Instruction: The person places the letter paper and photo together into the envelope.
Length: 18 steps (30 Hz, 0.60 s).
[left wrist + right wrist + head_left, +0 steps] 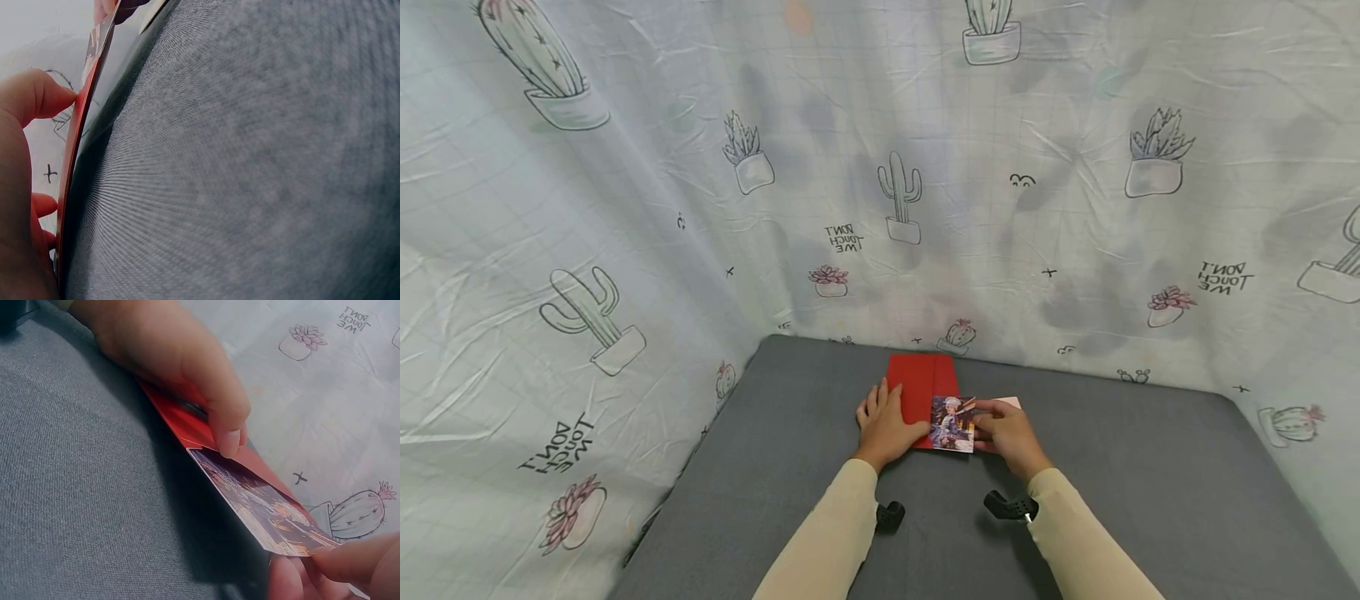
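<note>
A red envelope (913, 379) lies at the far middle of the grey table. My left hand (883, 425) rests on its left part with fingers spread, and the thumb (228, 434) presses down beside the picture card. This glossy card (952, 423), printed with a white-haired figure, overlaps the envelope's lower right part. My right hand (1009, 433) pinches the card's right edge between thumb and fingers, as the right wrist view shows up close (356, 559). A pale pink piece (1011, 402) shows past the right fingers, mostly hidden by the hand.
The grey table (1120, 467) extends to both sides and toward me. A pale cactus-print curtain (970, 275) hangs behind it and at the sides. Black camera mounts (1011, 506) sit under both wrists, close above the table.
</note>
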Tool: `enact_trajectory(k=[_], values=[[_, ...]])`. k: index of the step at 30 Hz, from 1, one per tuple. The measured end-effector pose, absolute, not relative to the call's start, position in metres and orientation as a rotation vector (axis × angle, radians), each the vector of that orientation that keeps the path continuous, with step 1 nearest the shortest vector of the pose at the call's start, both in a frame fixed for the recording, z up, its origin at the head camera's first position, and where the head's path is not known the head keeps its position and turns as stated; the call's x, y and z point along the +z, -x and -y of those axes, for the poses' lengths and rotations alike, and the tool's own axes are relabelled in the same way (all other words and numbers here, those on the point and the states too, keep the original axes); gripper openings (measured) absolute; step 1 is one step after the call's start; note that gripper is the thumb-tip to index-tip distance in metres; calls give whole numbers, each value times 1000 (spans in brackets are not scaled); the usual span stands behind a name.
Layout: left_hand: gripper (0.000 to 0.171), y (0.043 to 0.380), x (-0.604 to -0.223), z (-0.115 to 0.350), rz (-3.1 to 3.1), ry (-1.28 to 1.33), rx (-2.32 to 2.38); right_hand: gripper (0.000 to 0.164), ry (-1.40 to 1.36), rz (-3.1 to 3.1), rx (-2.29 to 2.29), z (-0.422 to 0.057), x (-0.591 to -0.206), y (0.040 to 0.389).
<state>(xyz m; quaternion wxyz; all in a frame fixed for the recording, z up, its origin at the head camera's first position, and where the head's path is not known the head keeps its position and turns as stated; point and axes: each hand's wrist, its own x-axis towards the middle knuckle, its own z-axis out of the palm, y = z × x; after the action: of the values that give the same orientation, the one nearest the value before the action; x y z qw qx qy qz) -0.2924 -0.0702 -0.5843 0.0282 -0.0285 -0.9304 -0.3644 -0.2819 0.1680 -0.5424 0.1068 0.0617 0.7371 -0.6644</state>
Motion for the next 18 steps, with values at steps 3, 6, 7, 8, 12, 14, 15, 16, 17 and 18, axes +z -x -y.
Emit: enact_trajectory(k=[3, 6, 7, 8, 12, 14, 15, 16, 17, 18], values=[[95, 292, -585, 71, 2870, 92, -1129, 40, -170, -2171, -1950, -166, -541, 281], [95, 292, -585, 71, 2872, 95, -1128, 40, -177, -2173, -1946, -164, -539, 281], [95, 292, -585, 71, 2873, 94, -1126, 40, -181, -2175, -1944, -163, -539, 281], [95, 292, -584, 71, 2877, 93, -1122, 40, -185, -2179, -1937, -163, -540, 281], [96, 291, -583, 70, 2875, 90, -1120, 41, -194, -2192, -1914, -161, -541, 282], [96, 291, -583, 70, 2871, 90, -1120, 41, -192, -2195, -1913, -161, -542, 283], [96, 291, -583, 69, 2868, 90, -1120, 42, -183, -2193, -1915, -160, -542, 283], [96, 292, -584, 69, 2866, 90, -1121, 42, -180, -2189, -1920, -160, -543, 283], [96, 292, -584, 69, 2863, 90, -1122, 42, -180, -2186, -1925, -159, -543, 283], [96, 292, -584, 69, 2860, 90, -1127, 42, -179, -2181, -1929, -159, -543, 283]])
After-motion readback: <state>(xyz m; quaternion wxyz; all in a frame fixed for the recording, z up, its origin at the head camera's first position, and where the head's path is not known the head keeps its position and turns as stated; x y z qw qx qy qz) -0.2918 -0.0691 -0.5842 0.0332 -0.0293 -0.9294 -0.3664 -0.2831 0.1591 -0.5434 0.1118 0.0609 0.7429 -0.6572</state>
